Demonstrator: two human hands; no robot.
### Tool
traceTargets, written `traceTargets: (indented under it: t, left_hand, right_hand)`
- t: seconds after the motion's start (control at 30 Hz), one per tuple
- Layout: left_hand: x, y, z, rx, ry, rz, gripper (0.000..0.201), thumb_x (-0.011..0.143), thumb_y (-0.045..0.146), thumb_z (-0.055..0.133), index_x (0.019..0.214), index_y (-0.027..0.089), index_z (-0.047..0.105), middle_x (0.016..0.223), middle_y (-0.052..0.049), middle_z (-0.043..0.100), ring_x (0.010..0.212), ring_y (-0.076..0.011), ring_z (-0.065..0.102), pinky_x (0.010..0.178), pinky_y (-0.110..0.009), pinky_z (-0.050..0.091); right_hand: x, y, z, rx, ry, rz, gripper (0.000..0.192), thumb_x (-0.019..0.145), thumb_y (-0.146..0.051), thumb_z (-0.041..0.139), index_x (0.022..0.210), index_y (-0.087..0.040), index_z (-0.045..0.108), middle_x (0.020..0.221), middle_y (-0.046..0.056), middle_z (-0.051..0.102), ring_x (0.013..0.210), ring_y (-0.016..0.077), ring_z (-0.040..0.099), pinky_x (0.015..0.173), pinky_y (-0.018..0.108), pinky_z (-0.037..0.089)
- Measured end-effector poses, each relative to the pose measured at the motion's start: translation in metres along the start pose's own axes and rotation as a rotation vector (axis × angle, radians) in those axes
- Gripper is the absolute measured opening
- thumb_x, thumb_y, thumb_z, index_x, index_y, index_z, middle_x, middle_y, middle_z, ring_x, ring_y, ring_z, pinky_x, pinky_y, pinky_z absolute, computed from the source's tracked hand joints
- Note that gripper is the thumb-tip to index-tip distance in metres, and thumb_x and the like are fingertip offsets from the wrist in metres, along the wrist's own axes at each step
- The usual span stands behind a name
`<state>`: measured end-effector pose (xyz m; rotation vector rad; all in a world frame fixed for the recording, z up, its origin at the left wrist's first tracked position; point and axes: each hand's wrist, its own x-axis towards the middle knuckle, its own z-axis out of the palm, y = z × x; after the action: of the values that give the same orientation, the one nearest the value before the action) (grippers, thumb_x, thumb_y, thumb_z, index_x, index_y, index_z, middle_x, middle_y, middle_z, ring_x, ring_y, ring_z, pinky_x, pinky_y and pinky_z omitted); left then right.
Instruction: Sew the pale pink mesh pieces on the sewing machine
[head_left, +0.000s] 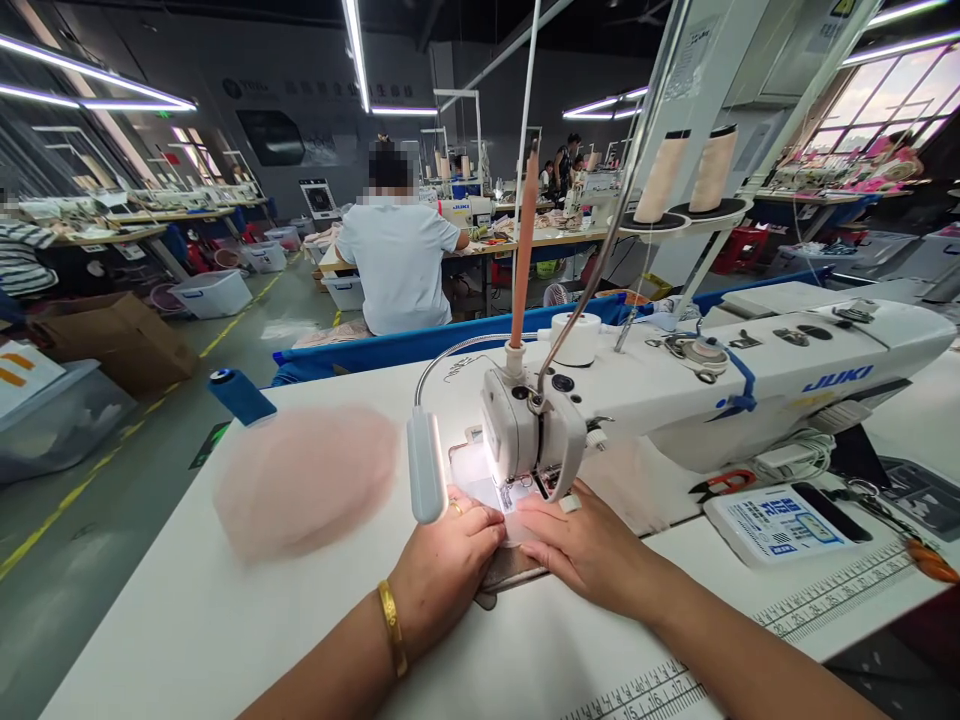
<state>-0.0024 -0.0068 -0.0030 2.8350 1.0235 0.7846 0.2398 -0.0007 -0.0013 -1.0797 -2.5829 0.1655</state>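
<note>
- The left hand point(442, 565) lies low in the middle of the frame. Its fingers are bent and pressed down on a small piece of cloth point(487, 490). It does not pinch the cloth; it holds it flat on the table.
- The right hand point(589, 545) lies just beside it, to the right. Its fingers are stretched out flat and together, and they press on the same cloth near the needle.
- The cloth sits right under the head of the sewing machine point(675, 390), in a bright spot of light. It looks thin, light and floppy. It would likely bunch up or slip, so a flat press on both sides of the needle looks like the best way to hold it. Fingers should stay clear of the needle.
- A small lamp point(425, 465) on a bendy neck hangs just left of the needle, above the left hand.
- A soft pink pile point(307, 480) lies on the white table point(187, 620) to the left, well apart from the hands. It is blurry.
- A blue thread spool point(240, 395) lies past the pile, near the table's far edge.
- Orange scissors point(724, 485) and a white control box point(780, 525) sit on the right of the frame.
- Two tan thread cones point(686, 170) stand up high on the right.
- A person in a pale shirt point(397, 260) sits with their back turned, far off in the upper middle.
</note>
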Motion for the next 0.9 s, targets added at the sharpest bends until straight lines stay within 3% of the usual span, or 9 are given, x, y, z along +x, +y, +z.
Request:
traceTargets:
  t: [0.37, 0.6, 0.73, 0.83, 0.9]
  left_hand:
    - [0.006, -0.004, 0.000, 0.057, 0.030, -0.051, 0.025, 0.103, 0.013, 0.048, 0.096, 0.020, 0.071, 0.106, -0.002, 0.079, 0.090, -0.0188, 0.069, 0.091, -0.037, 0.050]
    - [0.005, -0.008, 0.001, 0.024, 0.045, -0.074, 0.025, 0.102, 0.013, 0.048, 0.097, 0.021, 0.071, 0.108, -0.004, 0.077, 0.092, -0.0201, 0.067, 0.087, -0.036, 0.051]
    - [0.005, -0.008, -0.002, -0.007, -0.015, -0.164, 0.018, 0.099, 0.015, 0.051, 0.108, 0.020, 0.066, 0.118, -0.009, 0.070, 0.108, -0.0241, 0.065, 0.096, -0.041, 0.049]
    - [0.006, -0.005, -0.007, 0.055, -0.080, -0.264, 0.022, 0.097, 0.025, 0.059, 0.118, 0.020, 0.062, 0.115, -0.009, 0.066, 0.103, -0.0270, 0.062, 0.093, -0.046, 0.049]
    - [0.007, 0.001, -0.012, 0.131, -0.115, -0.320, 0.017, 0.094, 0.031, 0.064, 0.107, 0.020, 0.064, 0.105, -0.008, 0.063, 0.096, -0.0290, 0.060, 0.085, -0.047, 0.051]
  right_hand:
    - [0.007, -0.002, -0.003, -0.011, 0.036, 0.062, 0.029, 0.105, -0.036, 0.053, 0.123, -0.021, 0.071, 0.124, 0.012, 0.071, 0.113, 0.0322, 0.059, 0.093, 0.046, 0.053]
    - [0.008, -0.002, -0.005, -0.039, 0.036, 0.083, 0.031, 0.103, -0.034, 0.057, 0.125, -0.019, 0.071, 0.126, 0.014, 0.069, 0.112, 0.0337, 0.062, 0.091, 0.046, 0.057]
    - [0.009, -0.003, -0.005, -0.047, 0.093, 0.061, 0.029, 0.102, -0.031, 0.057, 0.123, -0.019, 0.072, 0.126, 0.015, 0.069, 0.110, 0.0325, 0.063, 0.092, 0.046, 0.057]
    - [0.009, 0.000, -0.003, -0.030, 0.121, 0.059, 0.029, 0.103, -0.031, 0.055, 0.123, -0.019, 0.072, 0.125, 0.015, 0.069, 0.109, 0.0321, 0.063, 0.092, 0.046, 0.057]
    - [0.006, 0.003, -0.001, -0.011, 0.140, 0.038, 0.030, 0.104, -0.031, 0.052, 0.124, -0.018, 0.070, 0.124, 0.016, 0.070, 0.110, 0.0326, 0.063, 0.091, 0.046, 0.056]
